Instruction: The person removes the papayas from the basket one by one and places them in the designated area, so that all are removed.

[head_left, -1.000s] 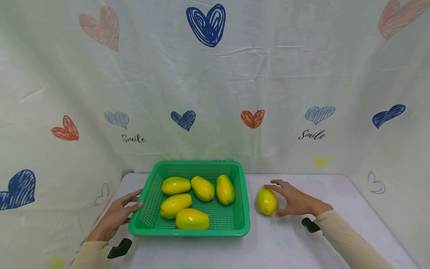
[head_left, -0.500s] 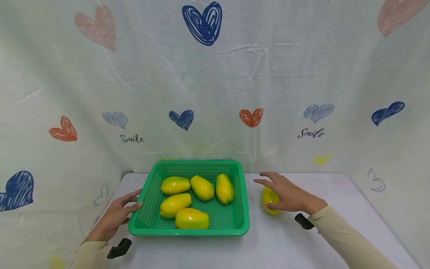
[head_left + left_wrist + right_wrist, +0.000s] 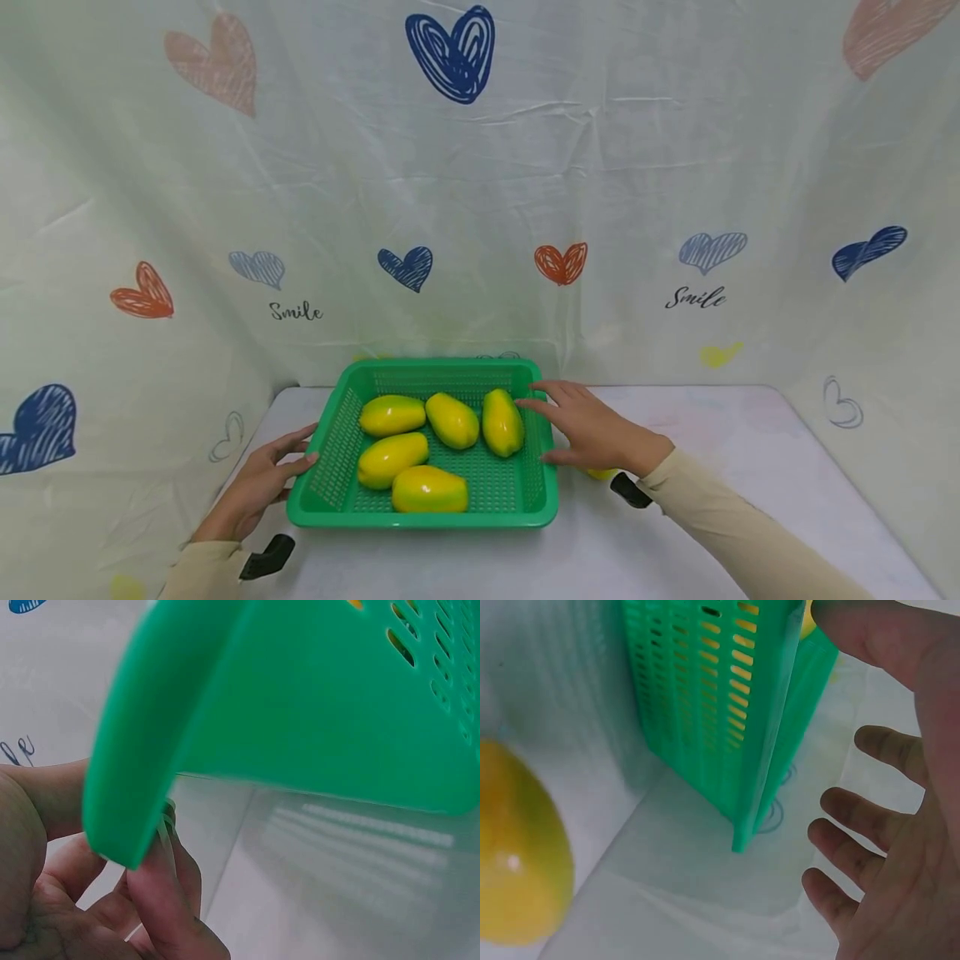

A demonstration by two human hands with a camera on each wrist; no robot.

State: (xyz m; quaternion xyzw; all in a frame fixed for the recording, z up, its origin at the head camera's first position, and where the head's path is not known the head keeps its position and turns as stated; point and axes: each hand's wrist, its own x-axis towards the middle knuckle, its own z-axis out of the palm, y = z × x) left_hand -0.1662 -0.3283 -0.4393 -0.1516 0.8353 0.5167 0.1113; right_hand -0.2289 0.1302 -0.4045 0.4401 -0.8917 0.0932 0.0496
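Observation:
A green plastic basket (image 3: 420,518) holds several yellow-green papayas (image 3: 430,488). At its left rim my left hand (image 3: 255,483) grips the edge, thumb on top and fingers beneath; the left wrist view shows these fingers (image 3: 161,892) against the rim's underside. My right hand (image 3: 600,429) is at the right rim, fingers spread and holding nothing. In the right wrist view its fingers (image 3: 855,814) are apart, with the thumb close to the basket's edge. One papaya (image 3: 521,847) lies on the table outside the basket, mostly hidden behind my right hand in the head view.
The basket stands on a white-covered table (image 3: 720,492), near its back edge. A pale curtain (image 3: 480,183) printed with hearts hangs behind and at both sides. A black wrist camera (image 3: 630,490) sits below my right wrist.
My right hand has moved left from beside the loose papaya to the basket's right rim, without taking the papaya. My left hand and the basket stay where they were.

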